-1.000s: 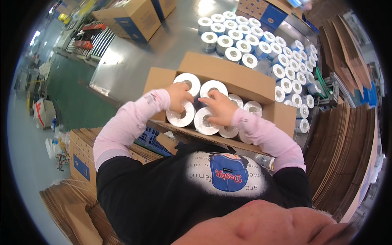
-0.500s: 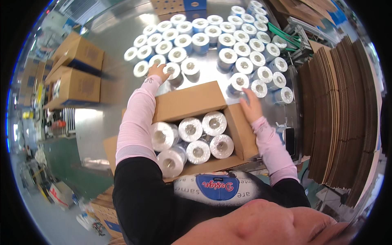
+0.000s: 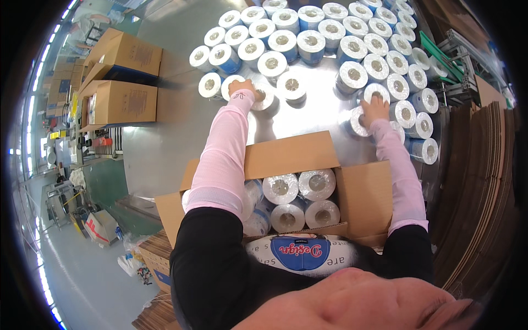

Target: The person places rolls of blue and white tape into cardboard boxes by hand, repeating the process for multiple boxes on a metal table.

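Observation:
Many white paper rolls in clear wrap with blue labels stand on a metal table. My left hand (image 3: 245,88) is closed over two neighbouring rolls, a left roll (image 3: 232,86) and a right roll (image 3: 265,99), its fingertips partly hidden. Further right, my right hand (image 3: 376,110) bends its fingers at the hollow core of one roll (image 3: 377,91), with the thumb side by another roll (image 3: 358,122). Close to my body, an open cardboard box (image 3: 291,155) holds several rolls, such as this upright roll (image 3: 280,188); my left forearm covers part of its left side.
Two open cartons (image 3: 128,102) stand at the table's left. Stacked flat cardboard (image 3: 487,181) lines the right side, beside a green strip (image 3: 440,58) on a metal frame. At lower left, a patterned carton (image 3: 157,259) stands near bags on the floor.
My right hand has moved from beside the box's right flap, forward and right, onto two rolls. My left hand has closed over its rolls. The whole view has shifted.

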Demonstrator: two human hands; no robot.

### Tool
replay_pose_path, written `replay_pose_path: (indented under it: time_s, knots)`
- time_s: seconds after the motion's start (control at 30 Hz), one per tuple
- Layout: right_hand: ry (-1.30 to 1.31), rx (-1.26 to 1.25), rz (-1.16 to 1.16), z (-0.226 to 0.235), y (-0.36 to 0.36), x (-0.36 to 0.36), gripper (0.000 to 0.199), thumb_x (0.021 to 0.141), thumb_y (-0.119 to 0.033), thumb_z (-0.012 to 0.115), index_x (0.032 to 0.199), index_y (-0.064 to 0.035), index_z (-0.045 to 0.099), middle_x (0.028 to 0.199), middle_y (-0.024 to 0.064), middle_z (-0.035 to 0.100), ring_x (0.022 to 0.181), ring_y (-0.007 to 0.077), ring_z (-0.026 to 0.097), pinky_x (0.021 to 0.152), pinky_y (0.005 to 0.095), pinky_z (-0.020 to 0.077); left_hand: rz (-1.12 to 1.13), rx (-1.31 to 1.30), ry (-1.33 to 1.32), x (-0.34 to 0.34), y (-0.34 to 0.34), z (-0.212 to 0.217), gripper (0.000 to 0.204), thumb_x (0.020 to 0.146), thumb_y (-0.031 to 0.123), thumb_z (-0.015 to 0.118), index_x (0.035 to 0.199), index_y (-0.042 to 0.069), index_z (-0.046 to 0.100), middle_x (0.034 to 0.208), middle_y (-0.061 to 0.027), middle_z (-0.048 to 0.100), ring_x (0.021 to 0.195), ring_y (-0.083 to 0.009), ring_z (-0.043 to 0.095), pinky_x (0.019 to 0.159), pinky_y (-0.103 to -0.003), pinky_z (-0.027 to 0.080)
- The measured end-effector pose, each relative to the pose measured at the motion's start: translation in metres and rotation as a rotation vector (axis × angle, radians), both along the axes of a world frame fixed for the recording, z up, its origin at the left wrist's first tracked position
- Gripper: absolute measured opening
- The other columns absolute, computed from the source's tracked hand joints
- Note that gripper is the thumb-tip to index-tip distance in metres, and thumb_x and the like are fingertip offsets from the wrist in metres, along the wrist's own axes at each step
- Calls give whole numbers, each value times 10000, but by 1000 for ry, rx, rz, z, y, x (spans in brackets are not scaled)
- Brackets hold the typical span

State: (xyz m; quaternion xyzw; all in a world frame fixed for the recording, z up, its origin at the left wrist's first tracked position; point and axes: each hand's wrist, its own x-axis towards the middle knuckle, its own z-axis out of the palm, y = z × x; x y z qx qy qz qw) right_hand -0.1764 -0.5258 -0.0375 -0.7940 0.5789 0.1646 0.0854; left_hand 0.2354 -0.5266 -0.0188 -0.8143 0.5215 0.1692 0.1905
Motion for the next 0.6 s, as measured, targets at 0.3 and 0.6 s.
replay_pose_path:
  time_s: [0.3, 0.6]
  knots:
    - [-193, -98, 75, -33, 190, -18, 386, 746, -288, 685, 1120, -200, 650, 1096, 153, 551, 1086, 325, 517, 962, 512, 376, 1, -90, 193, 6, 25, 24, 644, 691, 505, 690, 1222, 145, 640, 1240, -156, 621, 1161, -266, 587, 1005, -347, 443]
    - [-2019, 117, -584, 121, 121, -89, 362, 713, -203, 671, 1072, -166, 660, 1043, 139, 566, 998, 317, 556, 902, 472, 427, 288, -352, 2010, -24, 140, 174, 382, 862, 98, 638, 1229, 19, 567, 1173, -103, 633, 1020, -200, 634, 887, -334, 519]
